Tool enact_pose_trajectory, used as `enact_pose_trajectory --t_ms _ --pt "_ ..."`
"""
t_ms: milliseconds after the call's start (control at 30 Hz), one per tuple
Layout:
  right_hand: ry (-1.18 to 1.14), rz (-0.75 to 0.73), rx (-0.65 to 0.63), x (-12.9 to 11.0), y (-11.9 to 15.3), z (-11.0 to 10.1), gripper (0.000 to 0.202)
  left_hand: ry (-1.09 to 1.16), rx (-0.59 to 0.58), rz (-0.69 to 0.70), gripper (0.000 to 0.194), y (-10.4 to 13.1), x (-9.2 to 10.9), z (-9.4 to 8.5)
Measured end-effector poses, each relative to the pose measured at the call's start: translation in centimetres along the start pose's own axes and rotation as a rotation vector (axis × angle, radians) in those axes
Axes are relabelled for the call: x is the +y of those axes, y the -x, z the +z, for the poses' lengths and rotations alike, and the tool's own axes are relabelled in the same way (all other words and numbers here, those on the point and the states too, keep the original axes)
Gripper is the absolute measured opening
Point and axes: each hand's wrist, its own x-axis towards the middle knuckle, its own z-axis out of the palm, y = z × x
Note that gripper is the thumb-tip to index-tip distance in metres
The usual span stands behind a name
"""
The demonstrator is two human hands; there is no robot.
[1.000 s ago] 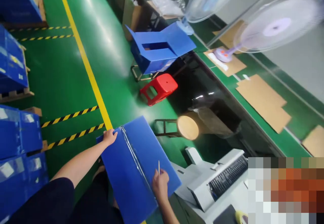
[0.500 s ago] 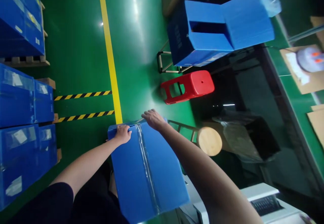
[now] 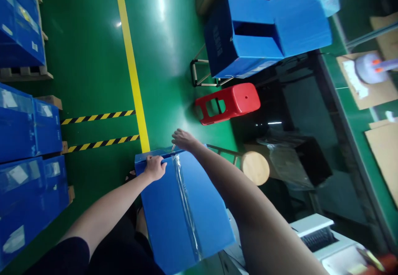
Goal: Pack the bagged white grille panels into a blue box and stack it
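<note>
A blue box [image 3: 168, 208] stands before my body, with a strip of clear tape [image 3: 186, 200] running down its top face. My left hand [image 3: 155, 167] rests at the box's far left edge, its fingers curled over the rim. Just beyond the far edge, my right hand [image 3: 184, 139] is closed around a thin, light-coloured strip or tool, too small to make out, that points down toward the end of the tape.
An open blue box [image 3: 255, 49] sits on a tube stand at the upper right. Near it are a red stool [image 3: 245, 98] and a round wooden stool [image 3: 255, 168]. Stacked blue boxes [image 3: 18, 121] line the left. A white machine [image 3: 320, 233] is at lower right.
My right hand has lifted slightly off the box's far edge, and the thin item shows below it. My left hand has shifted slightly right with the box in view.
</note>
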Motion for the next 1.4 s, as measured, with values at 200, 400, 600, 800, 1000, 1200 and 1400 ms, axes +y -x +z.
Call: enact_pose_trajectory --t_ms 200,400,600,800,1000,1200,1400 --pt "-0.072 0.434 0.016 2.5 7.8 -0.9 0.034 -0.001 -0.035 -0.023 0.033 0.9 -0.8 -1.5" --pt "-0.342 0.758 0.092 -9.9 13.2 4.1 0.038 -0.073 -0.079 -0.126 0.038 0.3 -0.8 -2.5" --pt "-0.54 0.825 0.203 -18.3 10.1 8.0 0.042 -0.168 -0.109 -0.164 0.044 -0.5 -0.3 -3.3" --pt "-0.613 0.843 0.234 -18.4 8.2 7.8 0.045 -0.242 -0.13 -0.181 0.047 -1.0 -0.4 -3.8" --pt "-0.615 0.835 0.247 -19.6 8.0 7.0 0.049 -0.272 -0.143 -0.189 0.05 -1.4 -0.3 -4.4" --pt "-0.619 0.867 0.23 -20.7 10.3 8.2 0.035 -0.295 -0.147 -0.21 0.057 -1.4 0.1 -5.3" --pt "-0.643 0.865 0.183 -22.6 12.8 11.7 0.026 -0.303 -0.149 -0.236 0.066 -1.4 0.9 -6.6"
